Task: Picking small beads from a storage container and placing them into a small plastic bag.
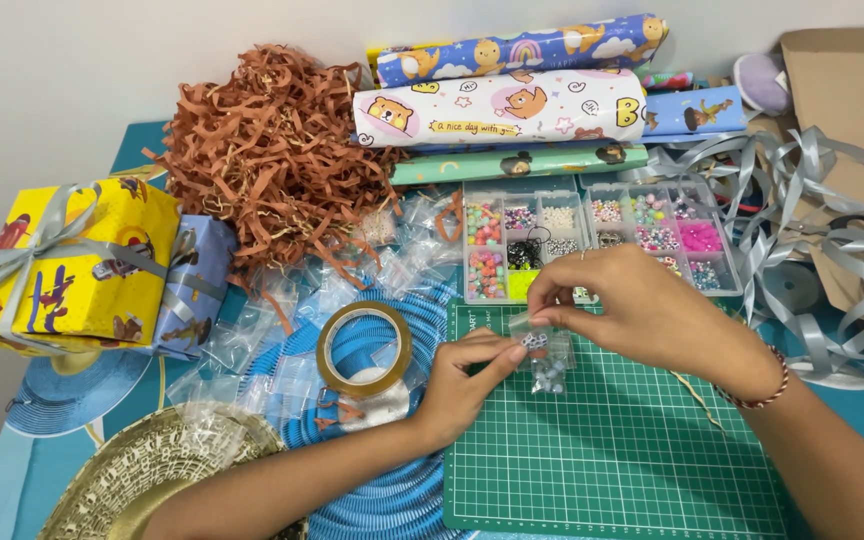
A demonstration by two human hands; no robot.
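Note:
Both hands meet over the top edge of a green cutting mat [612, 450]. My left hand [467, 375] pinches the rim of a small clear plastic bag [545, 360] that holds several grey and white beads. My right hand [642, 305] pinches the same bag's top from the other side, fingertips touching the opening. Just behind the hands stand two clear compartment boxes of coloured beads [517, 240] [667, 225].
A tape roll [363, 350] lies on a blue woven hat [392, 500] beside loose clear bags [282, 340]. Brown paper shred [272, 150], rolls of wrapping paper [502, 105], wrapped gifts [77, 265], silver ribbon [832, 260] and a gold woven hat [152, 480] surround the mat.

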